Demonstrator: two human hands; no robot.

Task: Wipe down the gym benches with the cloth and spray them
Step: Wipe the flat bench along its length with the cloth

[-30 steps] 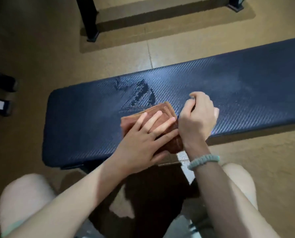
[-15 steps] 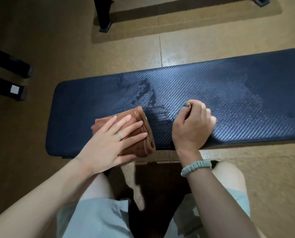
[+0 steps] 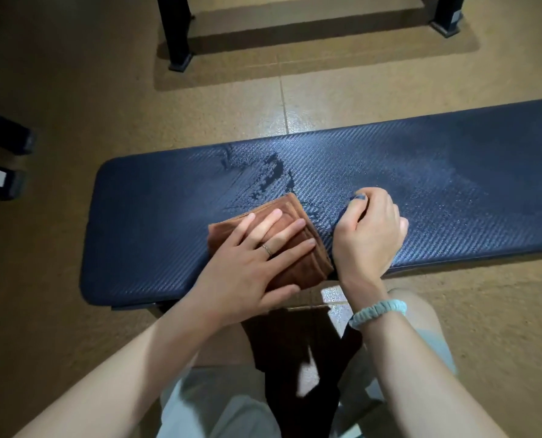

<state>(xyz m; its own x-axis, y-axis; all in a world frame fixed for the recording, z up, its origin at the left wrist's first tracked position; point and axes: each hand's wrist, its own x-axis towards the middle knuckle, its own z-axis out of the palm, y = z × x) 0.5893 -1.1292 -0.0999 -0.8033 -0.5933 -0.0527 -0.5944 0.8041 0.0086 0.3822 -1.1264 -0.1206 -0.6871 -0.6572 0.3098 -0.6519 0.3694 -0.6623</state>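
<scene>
Flat left hand on cloth

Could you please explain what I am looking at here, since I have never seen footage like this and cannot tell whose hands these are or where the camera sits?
There is no machine here: a person wears one wide-angle camera on the head, looking forward and down, so the arms at the bottom are their own. They face a dark blue padded gym bench on a brown floor. The left hand lies flat, fingers straight, pressing a folded brown cloth onto the padding. The right hand rests beside it with fingers curled; something small and dark blue shows at its grip, too hidden to identify. Wet streaks glisten beyond the cloth. A pale scrunchie circles the right wrist.
</scene>
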